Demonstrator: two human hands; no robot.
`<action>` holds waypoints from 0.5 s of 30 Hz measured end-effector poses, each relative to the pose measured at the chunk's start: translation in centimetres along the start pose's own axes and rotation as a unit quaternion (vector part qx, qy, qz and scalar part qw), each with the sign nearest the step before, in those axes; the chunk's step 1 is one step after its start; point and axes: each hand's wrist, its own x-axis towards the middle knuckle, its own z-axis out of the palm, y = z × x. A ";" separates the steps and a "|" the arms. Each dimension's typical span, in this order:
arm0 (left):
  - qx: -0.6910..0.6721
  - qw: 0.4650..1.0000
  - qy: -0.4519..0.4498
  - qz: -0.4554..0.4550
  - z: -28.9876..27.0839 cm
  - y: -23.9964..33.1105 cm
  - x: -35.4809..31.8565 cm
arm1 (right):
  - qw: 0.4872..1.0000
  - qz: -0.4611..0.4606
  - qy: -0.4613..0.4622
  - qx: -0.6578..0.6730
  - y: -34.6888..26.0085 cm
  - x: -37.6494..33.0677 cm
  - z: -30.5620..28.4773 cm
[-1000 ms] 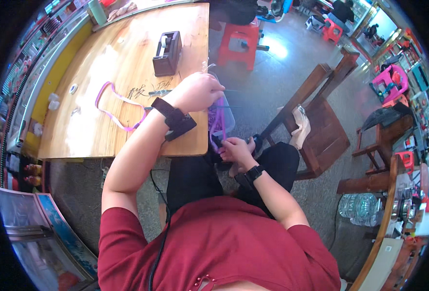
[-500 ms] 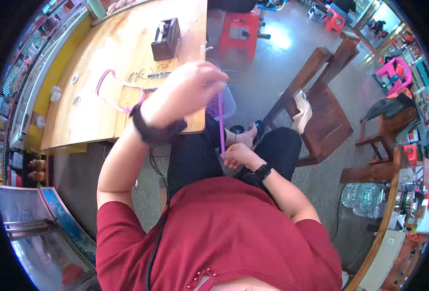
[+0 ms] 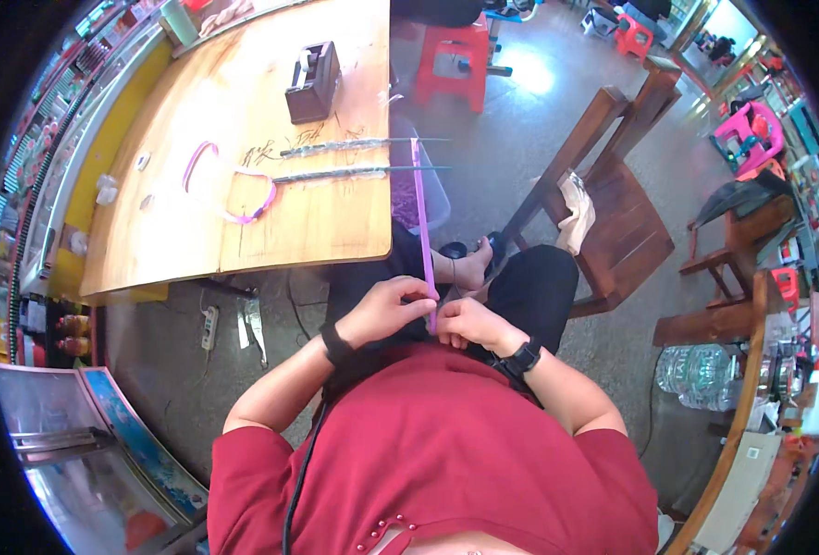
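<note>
A narrow purple strip runs from the thin dark rods down to my lap. Its upper end meets the rods just past the table's right edge; whether it is looped or tied there is too small to tell. My left hand pinches the strip near its lower end. Just below and to the right, my right hand has its fingers closed on the tail. An upper rod and a lower rod, wrapped in clear film, lie on the table and jut over its edge. A pink-purple band curls left of them.
The wooden table carries a dark tape dispenser. Under its right edge a clear tub holds purple material. A wooden chair with a pale cloth stands right, a red stool behind. A black cable hangs along my shirt.
My left hand has come down from over the rods to the strip's lower end, beside my right hand. The rods are uncovered now. My right hand has shifted slightly nearer to me.
</note>
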 end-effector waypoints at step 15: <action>0.039 0.996 0.035 -0.075 -0.6 1.9 -0.1 | 0.946 -0.220 0.236 -0.048 -6.2 3.4 -1.1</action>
